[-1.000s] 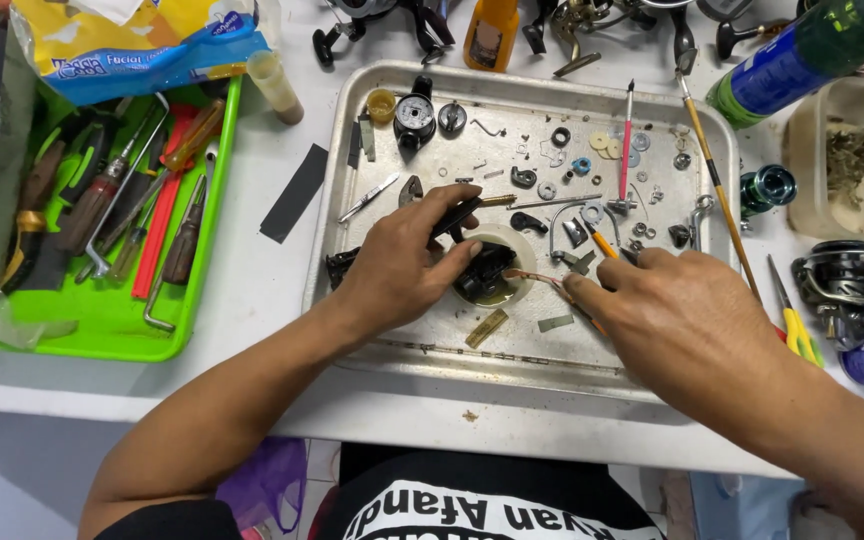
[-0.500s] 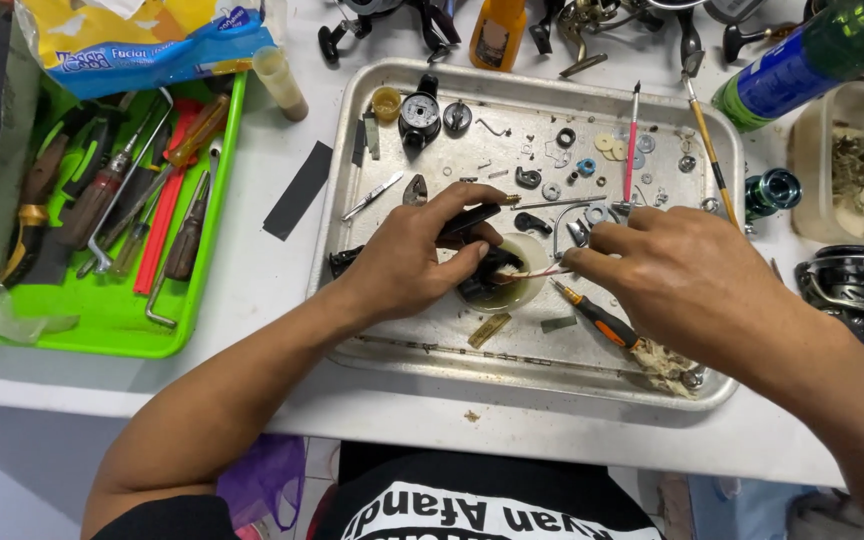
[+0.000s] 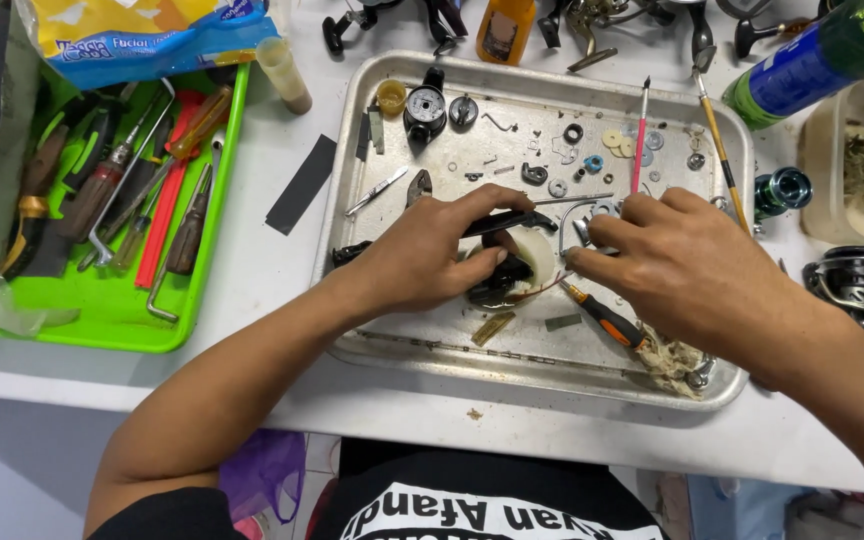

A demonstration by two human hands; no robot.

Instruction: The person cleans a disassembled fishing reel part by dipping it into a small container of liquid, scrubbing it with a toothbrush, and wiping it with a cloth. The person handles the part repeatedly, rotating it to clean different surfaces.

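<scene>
Holding the black reel part (image 3: 500,275) over the metal tray (image 3: 392,330), the left hand (image 3: 422,255) stays pinched on it. The right hand (image 3: 667,255) has let go of the orange screwdriver (image 3: 602,315), which now lies on the tray, and its fingers curl beside the part.

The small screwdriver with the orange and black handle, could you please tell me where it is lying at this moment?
In the head view, the small screwdriver with the orange and black handle lies in the metal tray, at its near right, just below the right hand.
</scene>
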